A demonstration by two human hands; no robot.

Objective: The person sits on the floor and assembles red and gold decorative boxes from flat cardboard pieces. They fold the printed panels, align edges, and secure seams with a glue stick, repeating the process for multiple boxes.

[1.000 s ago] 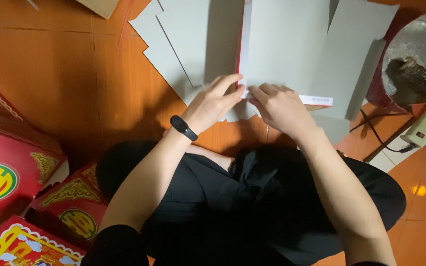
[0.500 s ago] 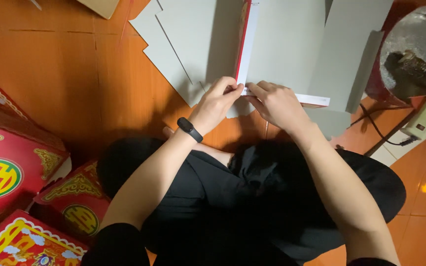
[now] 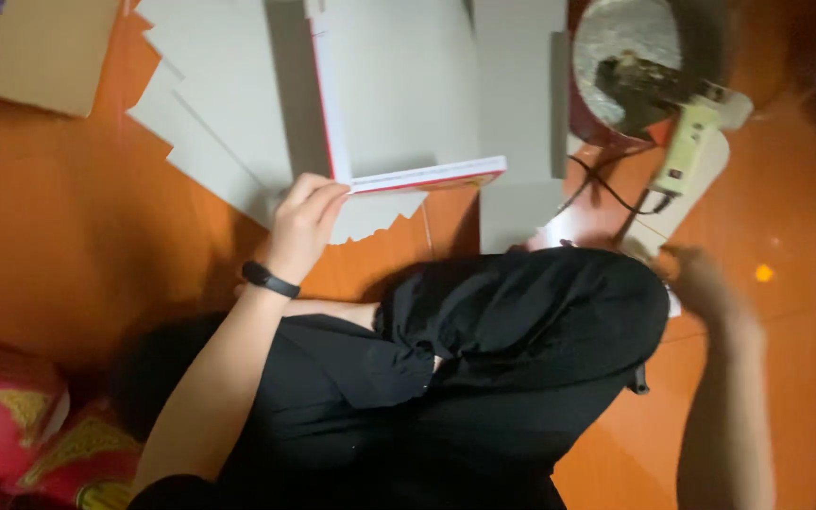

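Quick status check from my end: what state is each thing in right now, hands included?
Left hand: fingers pressed on the corner of the grey box tray, holding it down.
Right hand: off to the side near the glue gun, blurred, grip unclear.
Grey box tray: folded up, red-edged walls standing.
Grey card sheets: flat, fanned in a loose stack.
Glue gun: lying down, cord attached.
Red boxes: assembled, closed.
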